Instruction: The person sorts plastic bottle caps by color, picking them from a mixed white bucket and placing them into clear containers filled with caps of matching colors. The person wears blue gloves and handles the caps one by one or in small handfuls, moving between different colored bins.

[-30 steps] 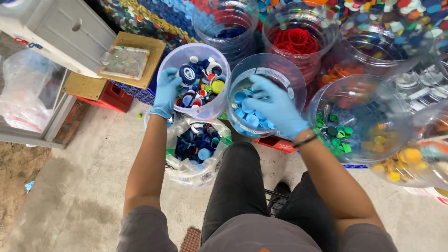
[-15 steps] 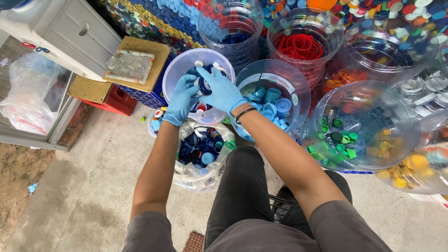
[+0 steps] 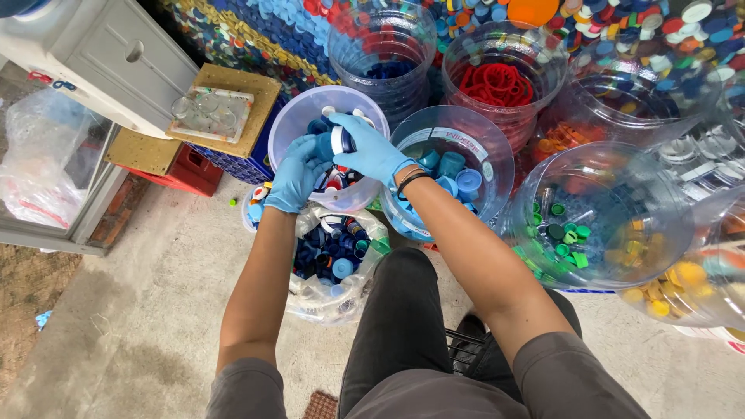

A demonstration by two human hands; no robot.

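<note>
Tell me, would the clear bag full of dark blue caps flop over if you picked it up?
Probably yes. The clear bag looks thin and crinkled, so it would likely sag and change shape when lifted. It is packed with small plastic dark blue caps, so it seems fairly light for its size. Its top is open, so caps could spill if it tips.

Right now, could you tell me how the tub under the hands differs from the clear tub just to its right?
The white tub is opaque and holds caps of mixed colours; the clear tub is see-through and holds only light blue caps. Both hands, the left hand and the right hand, are over the white tub, none over the clear tub. Both are round and open-topped.
</note>
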